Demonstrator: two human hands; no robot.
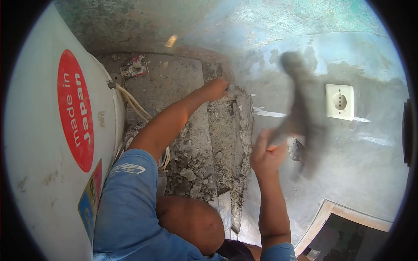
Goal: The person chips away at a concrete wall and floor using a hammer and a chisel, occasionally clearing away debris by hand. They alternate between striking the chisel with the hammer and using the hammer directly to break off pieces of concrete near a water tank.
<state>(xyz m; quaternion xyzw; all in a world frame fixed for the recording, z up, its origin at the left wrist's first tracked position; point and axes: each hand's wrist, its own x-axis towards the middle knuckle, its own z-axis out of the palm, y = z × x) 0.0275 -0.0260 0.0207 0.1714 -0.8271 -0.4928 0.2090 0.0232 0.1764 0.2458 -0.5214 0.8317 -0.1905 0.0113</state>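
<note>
My left hand (pixel 216 89) reaches to the corner where floor meets wall, its fingers closed around a chisel (pixel 231 87). Only the chisel's round grey end shows; the rest is hidden. Close to the wall on the right, my right hand (pixel 267 154) grips a hammer (pixel 299 113), raised and smeared by motion. Below the left hand, a rough broken channel (pixel 224 143) runs along the foot of the wall. Loose rubble (pixel 187 174) lies beside it.
A large white appliance (pixel 35 108) with a red sticker stands close on the left, with pale cables (pixel 135 104) beside it. A crumpled red packet (pixel 134 66) lies on the floor. The right wall holds a socket (pixel 339 102) and a framed opening (pixel 318 226).
</note>
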